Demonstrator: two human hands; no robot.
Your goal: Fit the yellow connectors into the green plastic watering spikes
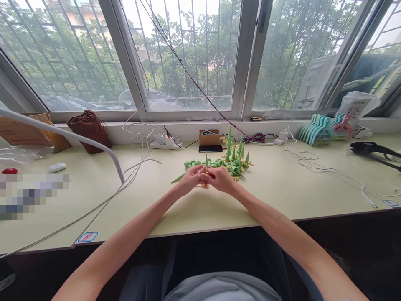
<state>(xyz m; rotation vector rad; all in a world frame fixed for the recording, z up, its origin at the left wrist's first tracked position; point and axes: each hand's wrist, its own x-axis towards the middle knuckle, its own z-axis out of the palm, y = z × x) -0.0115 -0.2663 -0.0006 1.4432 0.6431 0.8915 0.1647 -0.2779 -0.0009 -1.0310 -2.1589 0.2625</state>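
My left hand (190, 179) and my right hand (222, 179) meet above the middle of the desk, fingers closed together. Between them they grip a green cone-shaped plastic piece (206, 160), its point upward and a small yellow part at its base. Around and behind my hands lie loose green plastic pieces (236, 168). Several assembled green spikes (229, 144) with yellow pegs stand upright to the right. One long green cone (178, 178) lies just left of my left hand. Small yellow pieces (204, 185) show beneath my fingers, partly hidden.
A phone (210, 149) lies before a small cardboard box (209, 137). White cables (134, 170) cross the left side from a power strip (166, 144). Teal clothes hangers (316, 129) and dark goggles (374, 151) sit at right. A brown pouch (90, 131) stands at back left.
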